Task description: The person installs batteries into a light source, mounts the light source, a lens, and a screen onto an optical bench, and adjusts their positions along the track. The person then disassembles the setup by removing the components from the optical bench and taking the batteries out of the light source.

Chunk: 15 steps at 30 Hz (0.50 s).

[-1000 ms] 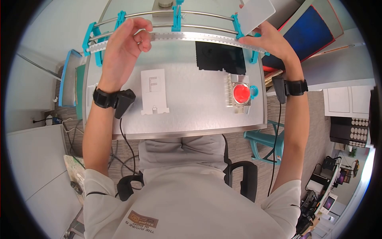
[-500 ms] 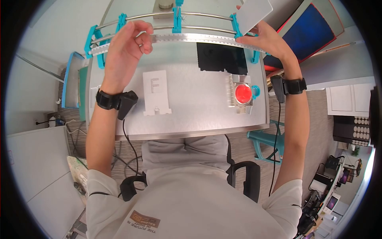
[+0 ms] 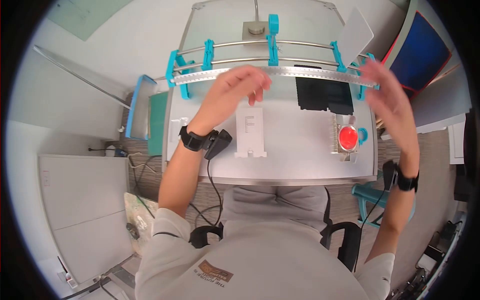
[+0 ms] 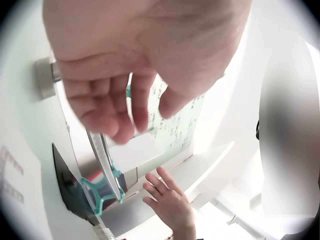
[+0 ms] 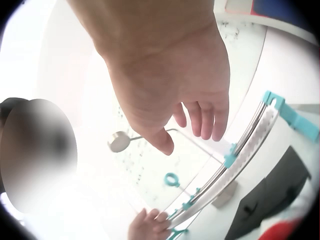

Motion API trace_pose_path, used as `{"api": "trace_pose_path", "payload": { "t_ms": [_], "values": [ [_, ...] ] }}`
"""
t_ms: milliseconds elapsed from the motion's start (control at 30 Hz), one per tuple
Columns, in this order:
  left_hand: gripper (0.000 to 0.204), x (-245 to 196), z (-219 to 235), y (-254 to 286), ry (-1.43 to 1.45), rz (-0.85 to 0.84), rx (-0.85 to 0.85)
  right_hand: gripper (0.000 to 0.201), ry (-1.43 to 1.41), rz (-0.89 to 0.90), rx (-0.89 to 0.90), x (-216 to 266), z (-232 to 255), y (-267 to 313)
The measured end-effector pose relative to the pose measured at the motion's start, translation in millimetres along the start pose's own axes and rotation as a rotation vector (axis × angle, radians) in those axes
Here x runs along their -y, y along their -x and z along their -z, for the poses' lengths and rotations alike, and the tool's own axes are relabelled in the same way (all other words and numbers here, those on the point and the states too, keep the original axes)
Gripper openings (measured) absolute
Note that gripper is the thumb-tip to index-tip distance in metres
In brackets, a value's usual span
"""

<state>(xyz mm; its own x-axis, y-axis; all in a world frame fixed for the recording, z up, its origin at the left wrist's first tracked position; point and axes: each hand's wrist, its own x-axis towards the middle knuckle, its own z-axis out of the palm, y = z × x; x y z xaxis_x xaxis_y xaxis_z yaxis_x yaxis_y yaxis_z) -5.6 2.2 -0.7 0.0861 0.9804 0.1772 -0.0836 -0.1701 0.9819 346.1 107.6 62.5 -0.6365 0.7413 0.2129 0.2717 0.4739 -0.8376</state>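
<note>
My left hand hovers in front of the metal ruler, its fingers loosely bent with nothing in them. The ruler runs along a bench of two metal rods carried by teal holders. Blurred at the bench's right end, my right hand is apart from the white panel, which stands upright in a teal slider. In the right wrist view the fingers of that hand extend loosely and hold nothing. A teal ring tops the middle holder.
On the metal table lie a white plate with an E-shaped pattern, a black sheet and a metal piece with a red disc. Beside it is a small teal ring. A square metal base with a rod stands behind the bench.
My right hand has let go of the white panel's slider and drawn back toward me. The left hand stays near the ruler. The head view has shifted, moving the scene right and down.
</note>
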Motion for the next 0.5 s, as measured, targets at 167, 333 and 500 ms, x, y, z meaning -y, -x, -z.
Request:
{"api": "trace_pose_path", "payload": {
  "t_ms": [167, 333, 500],
  "values": [
    [0.023, -49.7, -10.3, 27.6, -0.908, 0.123, 0.080, 0.050, -0.103, -0.061, 0.299, 23.0, -58.2, 33.2],
    [0.049, -51.7, -21.1, 66.4, -1.214, 0.452, -0.031, 0.046, -0.228, -0.229, 0.516, 15.1, -114.7, 22.2],
    [0.041, -14.0, -23.0, 87.9, -0.980, 0.493, 0.001, 0.045, 0.045, 0.026, 0.452, -8.9, -162.8, 2.2]
  ]
}}
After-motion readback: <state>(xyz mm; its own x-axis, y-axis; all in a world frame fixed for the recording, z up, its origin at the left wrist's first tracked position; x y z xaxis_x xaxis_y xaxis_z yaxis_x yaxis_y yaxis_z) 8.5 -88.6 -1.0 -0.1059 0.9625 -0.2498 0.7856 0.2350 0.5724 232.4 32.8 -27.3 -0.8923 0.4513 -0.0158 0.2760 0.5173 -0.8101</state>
